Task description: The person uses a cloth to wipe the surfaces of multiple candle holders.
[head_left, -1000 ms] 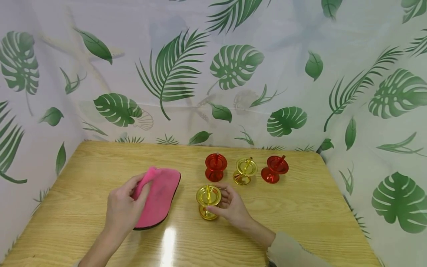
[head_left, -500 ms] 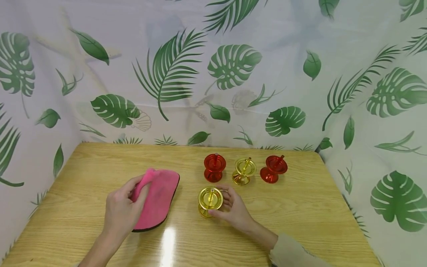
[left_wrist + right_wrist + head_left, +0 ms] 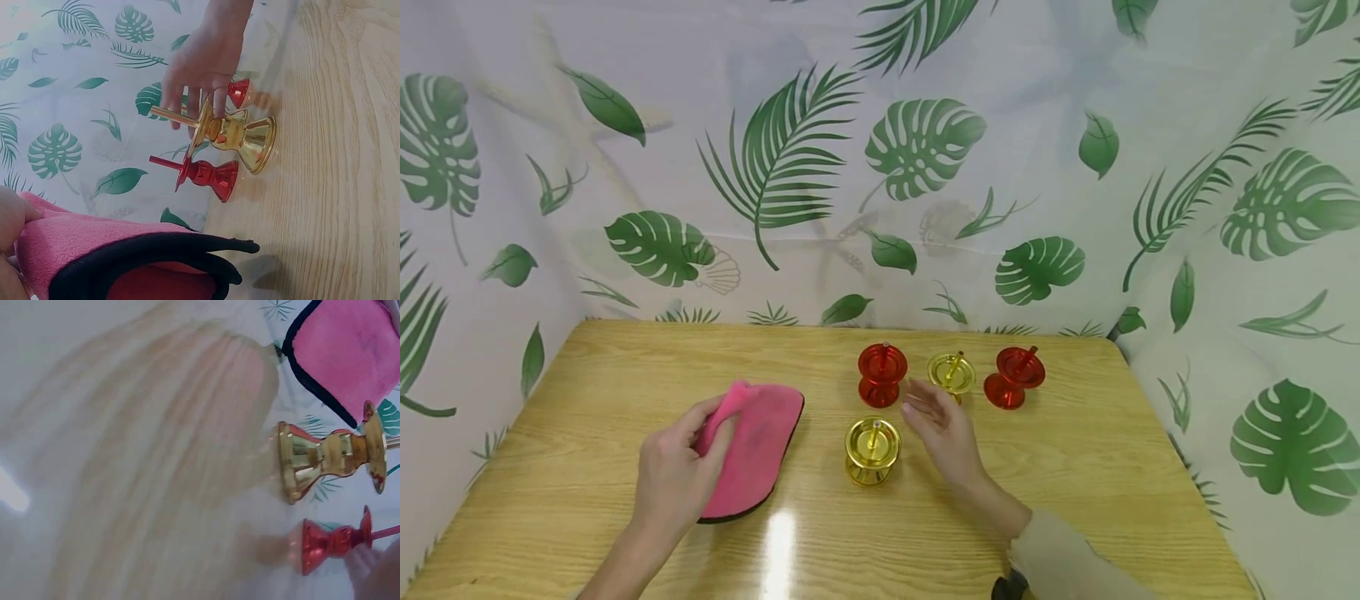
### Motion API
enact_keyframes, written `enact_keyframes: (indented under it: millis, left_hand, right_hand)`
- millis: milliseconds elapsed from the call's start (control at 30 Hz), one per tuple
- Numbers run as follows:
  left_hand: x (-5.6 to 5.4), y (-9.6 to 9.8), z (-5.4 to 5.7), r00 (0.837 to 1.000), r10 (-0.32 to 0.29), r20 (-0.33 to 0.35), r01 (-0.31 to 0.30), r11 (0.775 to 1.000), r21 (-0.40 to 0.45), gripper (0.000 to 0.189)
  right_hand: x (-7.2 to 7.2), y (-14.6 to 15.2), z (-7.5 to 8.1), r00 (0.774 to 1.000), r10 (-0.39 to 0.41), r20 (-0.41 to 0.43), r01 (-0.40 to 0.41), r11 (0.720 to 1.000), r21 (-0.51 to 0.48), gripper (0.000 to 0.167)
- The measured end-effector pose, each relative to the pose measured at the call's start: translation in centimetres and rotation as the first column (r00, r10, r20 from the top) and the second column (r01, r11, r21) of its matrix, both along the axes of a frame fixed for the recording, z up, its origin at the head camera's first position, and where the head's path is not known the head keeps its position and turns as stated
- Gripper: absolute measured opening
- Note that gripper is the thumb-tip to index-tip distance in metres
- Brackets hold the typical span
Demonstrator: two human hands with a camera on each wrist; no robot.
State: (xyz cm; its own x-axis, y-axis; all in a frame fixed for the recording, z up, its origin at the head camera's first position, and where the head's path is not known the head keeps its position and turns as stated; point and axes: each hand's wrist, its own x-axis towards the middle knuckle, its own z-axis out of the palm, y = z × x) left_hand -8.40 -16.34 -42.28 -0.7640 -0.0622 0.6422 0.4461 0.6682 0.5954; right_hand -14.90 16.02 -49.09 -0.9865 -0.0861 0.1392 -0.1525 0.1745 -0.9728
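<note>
My left hand grips a pink cloth with black edging, bunched at its upper left and folded over in the left wrist view. Near the middle of the table a gold candle holder stands upright, a thin spike rising from its dish. Just right of it, my right hand hovers with loosely bent fingers and nothing in its grasp. Its fingers overlap the base of a second gold candle holder in the head view. To either side of that one stand a red candle holder and another red candle holder.
The wooden table runs back to a white curtain printed with green leaves. That curtain also borders the left and right sides. A dark object shows beside the right sleeve at the bottom.
My right hand has let go of the front gold candle holder and moved up and right, toward the back row. Earlier the holder shifted slightly right. The left hand stays on the cloth.
</note>
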Motion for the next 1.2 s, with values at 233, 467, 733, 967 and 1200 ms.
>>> enact_keyframes:
  millis: [233,467,733,967,1200]
  left_hand:
    - [0.0,0.1,0.0,1.000,-0.008,0.000,0.008,1.000,0.003,0.016]
    - [0.0,0.3,0.0,1.000,-0.005,0.006,0.005,1.000,0.003,0.017]
    - [0.1,0.4,-0.2,1.000,0.005,0.024,-0.005,1.000,0.002,0.016]
    - [0.1,0.4,-0.3,1.000,0.007,0.017,-0.007,1.000,0.002,0.017]
    - [0.0,0.3,-0.3,1.000,0.011,0.011,-0.011,1.000,0.002,0.017]
  right_hand:
    - [-1.7,-1.4,0.3,0.995,-0.053,0.085,0.050,0.998,0.035,0.072]
    - [-3.3,-2.6,-0.6,0.984,-0.103,0.144,0.094,0.993,0.070,0.080]
    - [-5.4,-3.7,-2.4,0.988,-0.117,0.096,0.119,0.993,-0.014,0.076]
    - [-6.1,-4.3,-2.8,0.990,-0.133,0.052,0.136,0.989,-0.056,0.078]
    - [-6.4,-4.7,-2.1,0.988,-0.139,0.070,0.141,0.990,-0.023,0.078]
